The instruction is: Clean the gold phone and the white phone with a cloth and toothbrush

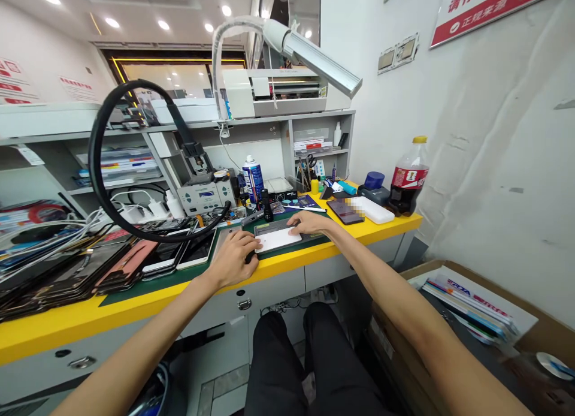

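Both hands (234, 260) (312, 222), fingers (246, 240) half-curled, partly hide a white slab (278, 240); I can't tell their grip.

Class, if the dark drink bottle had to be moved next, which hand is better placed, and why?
Probably the right hand: it is nearer the bottle, at the white device's right end; the left hand is at its left end.

At two o'clock, the wall sign (492, 9) reads "正规来源" on its red band, "请仔" above; lettering on the poster (11, 83) at ten, bottle label (409, 177) at three and flat packages (476, 305) at four stays unclear.
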A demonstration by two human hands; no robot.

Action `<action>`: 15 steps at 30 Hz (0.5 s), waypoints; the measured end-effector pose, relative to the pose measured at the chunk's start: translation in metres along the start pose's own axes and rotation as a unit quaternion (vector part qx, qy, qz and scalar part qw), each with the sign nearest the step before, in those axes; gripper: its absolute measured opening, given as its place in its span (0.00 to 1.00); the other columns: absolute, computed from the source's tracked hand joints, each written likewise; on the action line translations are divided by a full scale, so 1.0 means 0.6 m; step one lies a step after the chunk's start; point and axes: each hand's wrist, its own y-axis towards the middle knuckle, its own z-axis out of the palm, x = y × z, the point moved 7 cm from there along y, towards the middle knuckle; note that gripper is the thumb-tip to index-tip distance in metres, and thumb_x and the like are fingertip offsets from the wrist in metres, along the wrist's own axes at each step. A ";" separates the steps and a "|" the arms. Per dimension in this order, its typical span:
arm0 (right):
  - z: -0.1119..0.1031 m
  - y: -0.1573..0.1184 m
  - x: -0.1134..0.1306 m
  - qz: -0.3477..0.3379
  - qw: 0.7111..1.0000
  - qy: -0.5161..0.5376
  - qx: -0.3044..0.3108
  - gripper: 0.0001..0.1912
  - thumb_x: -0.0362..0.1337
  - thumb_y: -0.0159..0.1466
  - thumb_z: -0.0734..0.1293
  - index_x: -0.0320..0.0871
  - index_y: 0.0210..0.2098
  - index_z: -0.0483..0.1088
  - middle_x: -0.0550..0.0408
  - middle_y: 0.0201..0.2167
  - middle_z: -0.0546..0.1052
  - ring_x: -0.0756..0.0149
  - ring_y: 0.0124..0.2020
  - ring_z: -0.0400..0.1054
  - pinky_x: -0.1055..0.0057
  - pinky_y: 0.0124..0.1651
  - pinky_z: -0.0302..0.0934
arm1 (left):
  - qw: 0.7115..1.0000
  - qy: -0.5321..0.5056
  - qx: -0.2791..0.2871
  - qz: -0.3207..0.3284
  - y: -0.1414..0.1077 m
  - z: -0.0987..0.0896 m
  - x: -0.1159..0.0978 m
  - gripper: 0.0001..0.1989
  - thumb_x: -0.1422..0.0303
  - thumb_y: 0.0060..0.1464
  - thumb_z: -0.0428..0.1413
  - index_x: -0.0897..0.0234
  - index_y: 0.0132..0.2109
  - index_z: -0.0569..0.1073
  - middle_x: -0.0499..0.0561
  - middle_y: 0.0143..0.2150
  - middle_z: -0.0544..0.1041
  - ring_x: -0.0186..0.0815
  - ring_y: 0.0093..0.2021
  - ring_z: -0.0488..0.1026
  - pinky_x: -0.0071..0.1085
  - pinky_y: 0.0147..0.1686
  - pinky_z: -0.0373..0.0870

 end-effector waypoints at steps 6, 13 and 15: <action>-0.003 0.004 0.014 0.012 0.999 -0.035 0.039 0.13 0.42 0.68 0.66 0.42 0.49 0.72 0.49 0.52 0.74 0.59 0.49 0.71 0.56 0.52 0.67 | 0.999 0.010 0.034 0.005 0.032 -0.002 -0.001 0.19 0.65 0.54 0.51 0.58 0.50 0.79 0.56 0.39 0.77 0.47 0.44 0.72 0.45 0.51 0.65; 0.006 0.006 0.018 0.014 0.998 -0.050 0.039 0.15 0.43 0.68 0.66 0.41 0.50 0.71 0.49 0.50 0.75 0.58 0.47 0.72 0.58 0.50 0.68 | 0.996 -0.017 0.083 -0.021 0.047 0.009 0.013 0.20 0.57 0.57 0.50 0.57 0.50 0.78 0.58 0.46 0.76 0.50 0.48 0.72 0.43 0.50 0.66; 0.004 -0.007 0.024 -0.004 0.998 -0.051 0.041 0.17 0.46 0.66 0.67 0.42 0.50 0.74 0.50 0.51 0.75 0.57 0.48 0.72 0.62 0.50 0.66 | 0.994 -0.027 0.101 -0.036 0.057 0.010 0.022 0.20 0.55 0.55 0.52 0.59 0.49 0.77 0.59 0.47 0.76 0.50 0.47 0.73 0.40 0.44 0.69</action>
